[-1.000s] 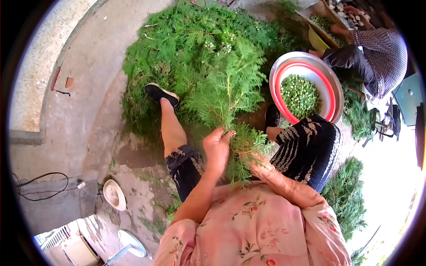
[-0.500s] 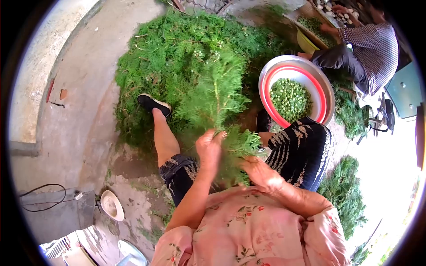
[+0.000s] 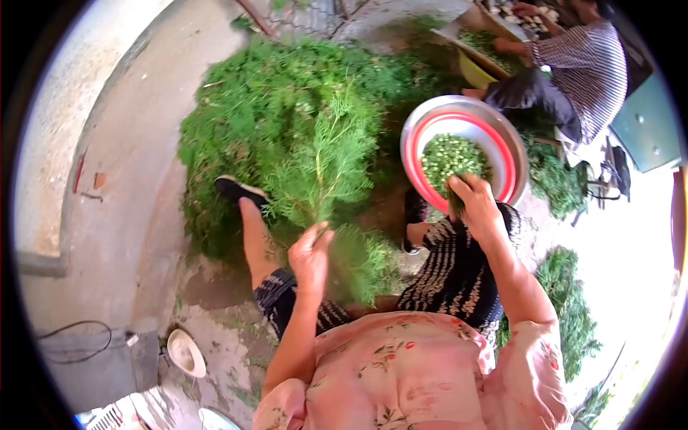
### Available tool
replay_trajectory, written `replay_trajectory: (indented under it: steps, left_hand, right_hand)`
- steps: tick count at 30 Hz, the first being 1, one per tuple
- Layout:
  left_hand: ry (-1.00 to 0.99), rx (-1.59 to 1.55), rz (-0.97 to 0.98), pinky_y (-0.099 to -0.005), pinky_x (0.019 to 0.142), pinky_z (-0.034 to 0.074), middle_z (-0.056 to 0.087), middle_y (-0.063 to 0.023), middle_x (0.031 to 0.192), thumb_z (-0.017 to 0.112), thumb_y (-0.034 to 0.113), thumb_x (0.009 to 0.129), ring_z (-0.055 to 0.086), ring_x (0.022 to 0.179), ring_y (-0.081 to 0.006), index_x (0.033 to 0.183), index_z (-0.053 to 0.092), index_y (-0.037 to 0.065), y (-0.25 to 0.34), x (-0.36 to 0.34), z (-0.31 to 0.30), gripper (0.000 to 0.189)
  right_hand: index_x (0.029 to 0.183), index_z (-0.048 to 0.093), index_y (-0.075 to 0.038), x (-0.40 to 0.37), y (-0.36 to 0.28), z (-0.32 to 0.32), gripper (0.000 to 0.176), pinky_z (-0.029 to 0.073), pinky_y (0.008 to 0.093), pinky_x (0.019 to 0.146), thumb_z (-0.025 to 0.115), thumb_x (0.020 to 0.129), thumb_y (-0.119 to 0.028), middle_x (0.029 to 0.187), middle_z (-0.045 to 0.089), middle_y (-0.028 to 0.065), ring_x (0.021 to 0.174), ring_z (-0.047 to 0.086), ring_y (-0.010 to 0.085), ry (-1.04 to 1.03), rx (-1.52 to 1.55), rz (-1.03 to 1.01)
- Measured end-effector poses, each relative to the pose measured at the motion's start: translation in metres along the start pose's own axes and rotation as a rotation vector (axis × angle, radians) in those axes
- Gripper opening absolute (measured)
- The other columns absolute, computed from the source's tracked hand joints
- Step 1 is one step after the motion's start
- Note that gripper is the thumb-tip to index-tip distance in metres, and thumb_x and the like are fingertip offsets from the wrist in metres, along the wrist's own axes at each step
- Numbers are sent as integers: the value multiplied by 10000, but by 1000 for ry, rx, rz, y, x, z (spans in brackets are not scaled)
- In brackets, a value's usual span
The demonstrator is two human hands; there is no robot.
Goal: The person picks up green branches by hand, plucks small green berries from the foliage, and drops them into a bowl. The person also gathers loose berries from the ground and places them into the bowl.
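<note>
My left hand point(image 3: 309, 258) is closed round the stem of a feathery evergreen branch point(image 3: 319, 168), which points away from me over the greenery. Loose green foliage point(image 3: 365, 261) hangs below it, near my lap. My right hand point(image 3: 474, 204) reaches over the near side of a white basin with a red band point(image 3: 506, 147), set inside a wider metal basin point(image 3: 521, 136). Its fingers are pinched together with dark green showing under them; what they hold I cannot make out. Small pale-green cones point(image 3: 450, 154) lie heaped in the white basin.
A big pile of cut evergreen branches point(image 3: 244, 107) spreads before my feet. At the upper right another person point(image 3: 584, 72) sits beside a container of greenery point(image 3: 487, 46). More branches point(image 3: 566, 308) lie to the right. A straw-coloured hat point(image 3: 185, 352) is at the lower left.
My right hand has moved from beside the branch at my lap, right and forward to the basin. My left hand has shifted slightly left, still holding the branch.
</note>
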State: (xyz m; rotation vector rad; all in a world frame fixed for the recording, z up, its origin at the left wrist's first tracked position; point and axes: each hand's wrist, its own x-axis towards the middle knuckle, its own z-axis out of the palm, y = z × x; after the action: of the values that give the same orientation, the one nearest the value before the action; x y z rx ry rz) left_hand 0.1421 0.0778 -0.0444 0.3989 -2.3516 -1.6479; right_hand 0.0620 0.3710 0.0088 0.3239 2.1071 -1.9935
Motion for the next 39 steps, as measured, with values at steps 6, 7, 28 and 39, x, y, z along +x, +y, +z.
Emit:
replay_trajectory:
  steps: [6, 7, 28, 39]
  left_hand:
    - [-80, 23, -12, -194, 671, 433, 625, -10, 832, 619, 4, 789, 496, 727, -42, 972, 610, -63, 16, -15, 4, 194]
    - [-87, 63, 6, -190, 672, 439, 639, -17, 828, 617, 2, 787, 499, 724, -39, 970, 609, -69, 20, -16, 5, 197]
    - [28, 757, 609, -333, 520, 425, 509, -74, 608, 667, 61, 650, 521, 577, -243, 861, 643, 64, 46, -11, 4, 213]
    - [161, 958, 745, -320, 559, 386, 469, -20, 620, 583, 85, 652, 463, 604, -199, 790, 642, 125, 42, -5, -21, 155]
  right_hand:
    - [1115, 509, 64, 95, 39, -66, 449, 416, 373, 856, 596, 788, -231, 1029, 564, 234, 968, 542, 342, 608, -701, -494]
    - [1105, 516, 64, 92, 35, -69, 429, 423, 362, 835, 588, 795, -222, 1005, 572, 224, 941, 551, 327, 551, -597, -434]
    - [1008, 593, -23, -5, -8, 51, 279, 448, 291, 773, 597, 739, 50, 993, 557, 103, 885, 547, 226, 281, -400, -885]
    - [998, 576, -34, -27, 6, 80, 376, 406, 430, 827, 678, 693, -229, 879, 535, 126, 883, 525, 303, -414, -823, -826]
